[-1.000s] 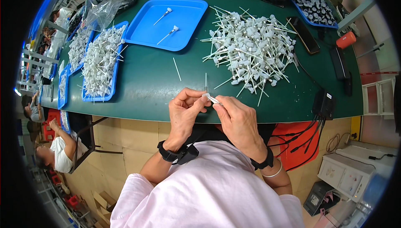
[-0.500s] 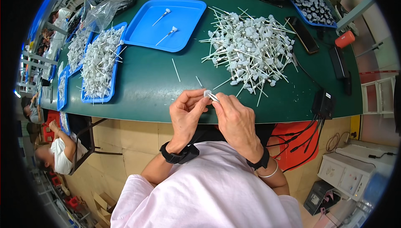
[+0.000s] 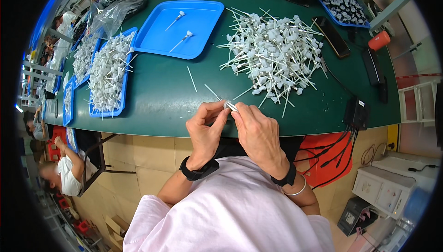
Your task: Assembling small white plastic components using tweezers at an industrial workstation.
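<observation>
Near the table's front edge, my left hand (image 3: pixel 206 125) is closed, thumb and fingertips pinching a white pump head (image 3: pixel 226 105). A thin pale tube (image 3: pixel 212 91) sticks out beyond those fingers to the far left, seemingly that pump head's stem. Pressed against it from the right, my right hand (image 3: pixel 256 129) is closed on a slim white piece (image 3: pixel 232 107); its kind is hidden by the fingers. Ahead to the right lies a big heap of white pump heads with thin tubes (image 3: pixel 277 53). A loose thin tube (image 3: pixel 192 79) rests on the green table (image 3: pixel 161 90).
A blue tray (image 3: pixel 203 35) holds two tubed pump heads. Blue trays full of white pieces (image 3: pixel 110 74) stand at the left. On the right are a phone (image 3: pixel 332 37), a black box with cables (image 3: pixel 357 113) and a tray of dark-and-clear parts (image 3: pixel 344 7). A seated person (image 3: pixel 71 173) is at far left.
The tube beyond my left fingers now shows longer, reaching farther to the upper left. Both hands stay pinched together, shifted very slightly left. The whole view has moved a little.
</observation>
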{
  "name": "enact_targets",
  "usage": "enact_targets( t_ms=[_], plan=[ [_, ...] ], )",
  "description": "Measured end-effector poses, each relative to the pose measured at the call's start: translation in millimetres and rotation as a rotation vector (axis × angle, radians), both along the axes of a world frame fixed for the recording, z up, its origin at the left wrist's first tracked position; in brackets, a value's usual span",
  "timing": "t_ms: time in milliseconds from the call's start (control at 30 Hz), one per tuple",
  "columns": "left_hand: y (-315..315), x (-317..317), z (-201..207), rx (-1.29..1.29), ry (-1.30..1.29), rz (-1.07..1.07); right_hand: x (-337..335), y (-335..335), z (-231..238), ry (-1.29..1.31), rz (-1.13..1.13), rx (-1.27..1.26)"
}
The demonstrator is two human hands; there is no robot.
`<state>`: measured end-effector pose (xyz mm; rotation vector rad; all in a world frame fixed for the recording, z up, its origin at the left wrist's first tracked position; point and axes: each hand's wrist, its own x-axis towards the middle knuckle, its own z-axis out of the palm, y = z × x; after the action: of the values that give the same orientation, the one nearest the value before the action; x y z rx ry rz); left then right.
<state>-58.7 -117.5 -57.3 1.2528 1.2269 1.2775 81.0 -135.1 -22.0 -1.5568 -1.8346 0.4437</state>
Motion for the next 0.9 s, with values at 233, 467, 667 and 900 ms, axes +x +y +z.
enact_targets(
  t_ms=[233,467,667,900],
  plan=[
    [1.5,1.1,4.0,-0.025,-0.059,-0.007,0.5,-0.4,-1.8,-0.011,0.000,0.012],
    [2.3,0.9,1.5,0.151,0.166,0.028,1.1,0.2,-2.8,-0.037,0.006,0.025],
    [4.4,2.6,-2.0,0.195,0.180,0.070,2.0,0.4,-2.1,0.001,-0.024,0.039],
    [4.0,4.7,0.5,0.268,0.289,0.083,0.2,1.7,-3.6,-0.013,-0.011,0.035]
  ],
)
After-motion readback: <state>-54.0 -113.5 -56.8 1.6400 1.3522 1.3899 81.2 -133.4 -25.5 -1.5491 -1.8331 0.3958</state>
